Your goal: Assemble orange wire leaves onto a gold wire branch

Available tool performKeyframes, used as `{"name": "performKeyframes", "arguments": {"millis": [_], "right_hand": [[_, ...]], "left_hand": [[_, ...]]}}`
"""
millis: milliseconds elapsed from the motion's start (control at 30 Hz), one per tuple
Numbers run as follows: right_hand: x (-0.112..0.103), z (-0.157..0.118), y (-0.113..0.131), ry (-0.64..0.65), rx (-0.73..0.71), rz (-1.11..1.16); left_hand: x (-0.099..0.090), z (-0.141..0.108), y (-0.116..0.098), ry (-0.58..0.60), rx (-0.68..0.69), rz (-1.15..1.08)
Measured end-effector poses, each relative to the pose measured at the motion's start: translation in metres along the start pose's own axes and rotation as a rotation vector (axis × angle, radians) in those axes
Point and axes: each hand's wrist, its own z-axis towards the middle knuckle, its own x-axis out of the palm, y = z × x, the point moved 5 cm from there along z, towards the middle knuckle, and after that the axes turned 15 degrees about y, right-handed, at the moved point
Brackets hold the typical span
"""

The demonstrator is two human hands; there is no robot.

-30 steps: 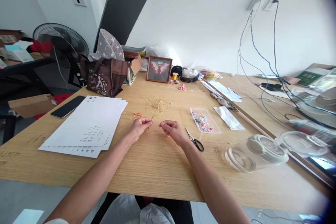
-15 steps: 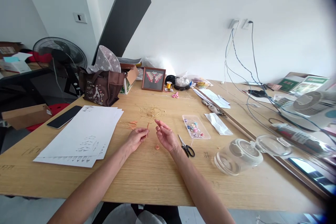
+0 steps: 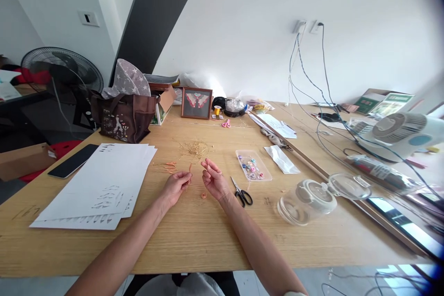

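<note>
My left hand (image 3: 177,184) is closed, its thumb and forefinger pinching a thin orange strip (image 3: 190,168) that stands upright from the fingertips. A little to the right, my right hand (image 3: 215,180) is raised with thumb and fingers pressed together; anything between them is too fine to make out. Below and between the hands lies a small orange coil (image 3: 203,195). Several slender orange pieces (image 3: 169,165) rest beyond my left hand. A loose tangle of gold wires (image 3: 197,149) lies past both hands. Black-handled scissors (image 3: 242,192) sit beside my right wrist.
On the right are a clear tray of small coloured spools (image 3: 255,176), a white paper packet (image 3: 281,160) and a clear jar (image 3: 305,203) on its side. White sheets (image 3: 93,185) and a dark tablet (image 3: 72,161) lie left. A framed butterfly (image 3: 196,103) stands behind.
My right fingers have drawn together from a looser, more open pose. My left hand keeps its pinch on the orange strip. The whole view has shifted slightly.
</note>
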Motion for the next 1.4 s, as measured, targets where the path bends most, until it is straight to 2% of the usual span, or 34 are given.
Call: {"name": "performKeyframes", "arguments": {"millis": [167, 300, 467, 700, 967, 1400], "right_hand": [[-0.005, 0.002, 0.0, -0.105, -0.038, -0.112], [-0.009, 0.003, 0.0, -0.2, -0.072, -0.29], [-0.007, 0.002, 0.0, -0.245, -0.094, -0.507], [-0.001, -0.001, -0.002, -0.242, -0.1, -0.806], [0.007, -0.003, -0.006, -0.207, -0.034, -1.093], [0.004, -0.005, -0.016, -0.161, -0.022, -1.262]], "left_hand": [[0.001, 0.0, -0.002, -0.043, 0.031, -0.03], [0.002, 0.001, -0.002, -0.051, 0.041, -0.08], [0.0, 0.001, -0.001, -0.057, 0.041, -0.153], [0.0, -0.001, -0.003, -0.084, 0.053, -0.128], [-0.005, 0.002, 0.0, -0.123, 0.067, -0.129], [-0.007, 0.002, 0.002, -0.138, 0.073, -0.163]]}}
